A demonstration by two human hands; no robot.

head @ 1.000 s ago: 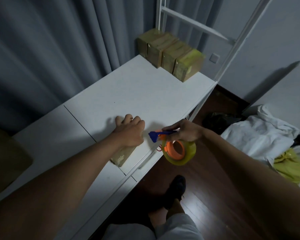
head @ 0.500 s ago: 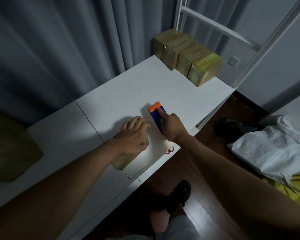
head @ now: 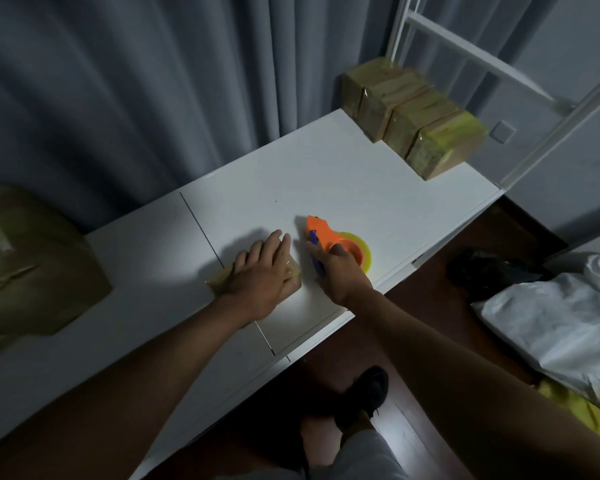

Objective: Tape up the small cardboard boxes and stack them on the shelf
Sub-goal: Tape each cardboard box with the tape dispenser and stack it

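the left hand (head: 262,273) presses flat on a small brown taped cardboard box (head: 293,279) while the right hand (head: 340,268) grasps the orange tape dispenser (head: 323,233) on the white shelf top (head: 343,181).

Left hand (head: 262,275) hides most of the small box (head: 293,271); large box (head: 32,265) cut off.

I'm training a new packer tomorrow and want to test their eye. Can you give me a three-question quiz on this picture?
1. True or false: the left hand lies flat on the small box on the white table.
2. What does the right hand hold?
A. scissors
B. tape dispenser
C. marker
3. How many taped boxes stand in the row at the table's far end?

Key:
1. True
2. B
3. Four
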